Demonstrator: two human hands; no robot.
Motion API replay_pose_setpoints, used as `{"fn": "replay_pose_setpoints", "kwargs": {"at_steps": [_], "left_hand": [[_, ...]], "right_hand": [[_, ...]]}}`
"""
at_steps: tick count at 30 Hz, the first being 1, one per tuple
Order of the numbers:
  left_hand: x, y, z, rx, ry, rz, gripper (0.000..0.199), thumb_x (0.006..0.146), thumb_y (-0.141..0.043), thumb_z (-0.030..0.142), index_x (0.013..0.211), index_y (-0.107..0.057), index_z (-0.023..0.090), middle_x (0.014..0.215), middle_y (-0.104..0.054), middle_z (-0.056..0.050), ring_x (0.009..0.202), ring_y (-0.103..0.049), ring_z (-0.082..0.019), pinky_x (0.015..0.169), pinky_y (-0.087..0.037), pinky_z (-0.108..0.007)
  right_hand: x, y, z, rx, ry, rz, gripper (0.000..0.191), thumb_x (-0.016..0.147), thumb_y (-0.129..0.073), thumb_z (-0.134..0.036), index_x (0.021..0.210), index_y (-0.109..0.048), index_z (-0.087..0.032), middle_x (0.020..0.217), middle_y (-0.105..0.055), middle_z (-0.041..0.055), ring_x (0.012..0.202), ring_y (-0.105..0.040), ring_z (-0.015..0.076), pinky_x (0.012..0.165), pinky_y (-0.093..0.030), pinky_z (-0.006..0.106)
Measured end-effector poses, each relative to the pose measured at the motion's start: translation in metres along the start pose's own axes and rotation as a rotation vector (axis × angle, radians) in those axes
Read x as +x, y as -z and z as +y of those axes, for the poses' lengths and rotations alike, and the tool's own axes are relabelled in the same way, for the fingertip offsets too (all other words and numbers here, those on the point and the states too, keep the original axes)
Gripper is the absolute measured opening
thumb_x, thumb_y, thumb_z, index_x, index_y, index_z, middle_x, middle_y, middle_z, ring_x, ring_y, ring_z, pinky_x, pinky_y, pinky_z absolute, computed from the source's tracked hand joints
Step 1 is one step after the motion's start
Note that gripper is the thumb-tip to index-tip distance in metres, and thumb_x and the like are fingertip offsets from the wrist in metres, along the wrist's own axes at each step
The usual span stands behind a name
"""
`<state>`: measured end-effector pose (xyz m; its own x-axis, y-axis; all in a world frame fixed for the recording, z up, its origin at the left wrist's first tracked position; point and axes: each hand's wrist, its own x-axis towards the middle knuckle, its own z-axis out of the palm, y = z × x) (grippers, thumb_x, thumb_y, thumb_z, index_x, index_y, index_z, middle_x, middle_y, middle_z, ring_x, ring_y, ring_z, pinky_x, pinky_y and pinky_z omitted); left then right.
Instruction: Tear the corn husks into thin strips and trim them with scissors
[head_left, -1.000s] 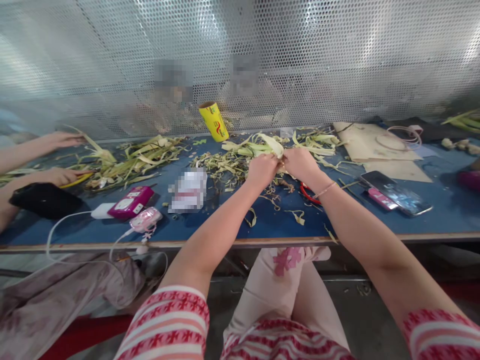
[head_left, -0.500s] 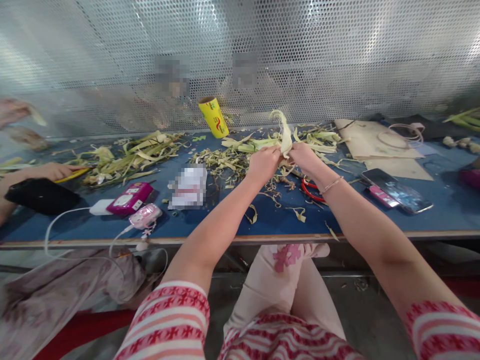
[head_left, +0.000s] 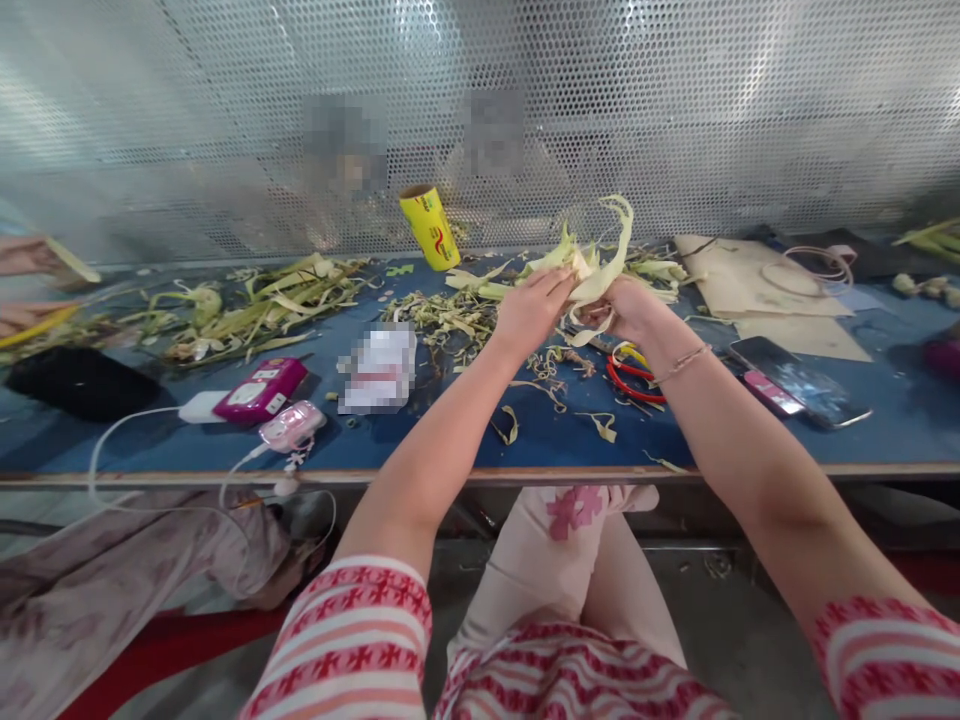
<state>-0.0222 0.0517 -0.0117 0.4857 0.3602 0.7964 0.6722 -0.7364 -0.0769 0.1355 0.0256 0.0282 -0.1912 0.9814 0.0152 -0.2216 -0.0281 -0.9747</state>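
Observation:
My left hand [head_left: 531, 310] is over the heap at the back of the table, its fingers bent around pale yellow-green leaves [head_left: 551, 258]. Close beside it, my right hand [head_left: 636, 305] is closed on the same bunch, and a long pale leaf strip [head_left: 613, 268] curls up between the two hands. The fingertips of my right hand are partly hidden. Under and around both hands lie shredded leaf trimmings [head_left: 457, 315]. A tool with red loop handles [head_left: 628, 392] and a bit of yellow lies just below my right wrist.
Left of me sit a purple power adapter [head_left: 261, 390], a pink charging case [head_left: 291, 428] and a black pouch [head_left: 79, 385]. A yellow tube [head_left: 431, 230] stands tilted at the back. On the right are a phone [head_left: 802, 380] and brown paper [head_left: 750, 280]. A co-worker's hands [head_left: 30, 258] show far left.
My hands have moved slightly apart, the right one to the right, and the pale strip now arches over more widely between them. The co-worker's lower hand has shifted left with a yellow-handled tool.

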Motion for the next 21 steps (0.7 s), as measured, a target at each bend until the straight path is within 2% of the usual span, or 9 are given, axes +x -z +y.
{"fn": "replay_pose_setpoints", "kwargs": {"at_steps": [3,5,7,11,14,16,18,20,21], "left_hand": [[-0.003,-0.002,-0.012,-0.093,-0.043,0.004,0.028,0.094,-0.048,0.026,0.116,-0.065,0.019,0.125,-0.068,-0.009,0.12,-0.062,-0.019,0.105,-0.049,-0.039],[-0.005,-0.006,-0.019,-0.158,0.019,0.004,0.025,0.093,-0.052,0.025,0.112,-0.066,0.019,0.122,-0.07,-0.011,0.116,-0.064,-0.019,0.104,-0.049,-0.039],[-0.008,-0.011,-0.025,-0.223,0.112,-0.043,0.021,0.089,-0.057,0.021,0.105,-0.069,0.016,0.117,-0.072,-0.013,0.112,-0.066,-0.02,0.102,-0.05,-0.04],[-0.012,-0.011,-0.027,-0.32,0.359,-0.125,0.02,0.08,-0.067,0.019,0.099,-0.072,0.015,0.11,-0.074,-0.011,0.108,-0.067,-0.022,0.098,-0.049,-0.036],[-0.013,-0.004,-0.022,-0.422,0.537,-0.15,0.015,0.081,-0.066,0.027,0.082,-0.072,0.014,0.085,-0.075,-0.007,0.089,-0.069,-0.022,0.085,-0.051,-0.031],[-0.012,0.0,-0.019,-0.447,0.7,-0.137,0.026,0.086,-0.059,0.034,0.072,-0.068,0.014,0.067,-0.068,-0.005,0.074,-0.065,-0.02,0.074,-0.05,-0.03],[-0.012,0.002,-0.017,-0.436,0.831,-0.082,0.025,0.089,-0.055,0.033,0.076,-0.065,0.014,0.069,-0.067,-0.004,0.073,-0.064,-0.019,0.073,-0.049,-0.03],[-0.013,0.005,-0.016,-0.358,0.901,-0.001,0.016,0.085,-0.059,0.028,0.092,-0.063,0.014,0.086,-0.069,-0.008,0.084,-0.064,-0.021,0.079,-0.049,-0.032],[-0.013,0.007,-0.015,-0.283,0.908,0.048,0.022,0.082,-0.063,0.025,0.101,-0.061,0.014,0.098,-0.068,-0.01,0.093,-0.064,-0.023,0.084,-0.049,-0.034]], "right_hand": [[-0.002,-0.001,-0.001,-0.017,0.005,-0.055,0.019,0.07,-0.053,-0.002,0.063,-0.047,-0.018,0.047,-0.037,-0.0068,0.042,-0.031,0.0058,0.047,-0.035,0.021],[-0.003,-0.003,0.001,-0.058,-0.011,-0.077,0.021,0.072,-0.052,-0.001,0.061,-0.045,-0.018,0.045,-0.031,-0.0083,0.042,-0.026,0.0049,0.046,-0.031,0.019],[-0.003,-0.004,0.003,-0.179,-0.037,-0.045,0.023,0.072,-0.049,0.002,0.059,-0.046,-0.017,0.043,-0.034,-0.0071,0.042,-0.028,0.0052,0.044,-0.027,0.019],[-0.001,-0.002,0.008,-0.461,-0.039,-0.029,0.018,0.076,-0.053,-0.002,0.065,-0.056,-0.016,0.044,-0.04,-0.0059,0.044,-0.035,0.0075,0.046,-0.03,0.022],[-0.002,0.002,0.005,-0.572,-0.005,0.019,0.019,0.078,-0.055,-0.004,0.064,-0.055,-0.017,0.045,-0.041,-0.0058,0.045,-0.038,0.0082,0.048,-0.031,0.023],[-0.003,0.003,0.001,-0.574,-0.025,0.054,0.02,0.078,-0.056,-0.005,0.064,-0.054,-0.018,0.045,-0.041,-0.0059,0.045,-0.039,0.0084,0.049,-0.032,0.024],[-0.005,0.004,-0.004,-0.555,-0.047,0.07,0.018,0.079,-0.055,-0.005,0.066,-0.055,-0.018,0.045,-0.041,-0.0065,0.044,-0.038,0.0084,0.05,-0.034,0.025],[-0.006,0.004,-0.008,-0.547,-0.032,0.08,0.016,0.08,-0.055,-0.005,0.07,-0.057,-0.017,0.046,-0.043,-0.0065,0.044,-0.038,0.0083,0.051,-0.034,0.025],[-0.007,0.004,-0.009,-0.548,-0.018,0.081,0.015,0.081,-0.055,-0.005,0.072,-0.058,-0.017,0.048,-0.044,-0.0062,0.045,-0.039,0.0082,0.051,-0.034,0.025]]}}
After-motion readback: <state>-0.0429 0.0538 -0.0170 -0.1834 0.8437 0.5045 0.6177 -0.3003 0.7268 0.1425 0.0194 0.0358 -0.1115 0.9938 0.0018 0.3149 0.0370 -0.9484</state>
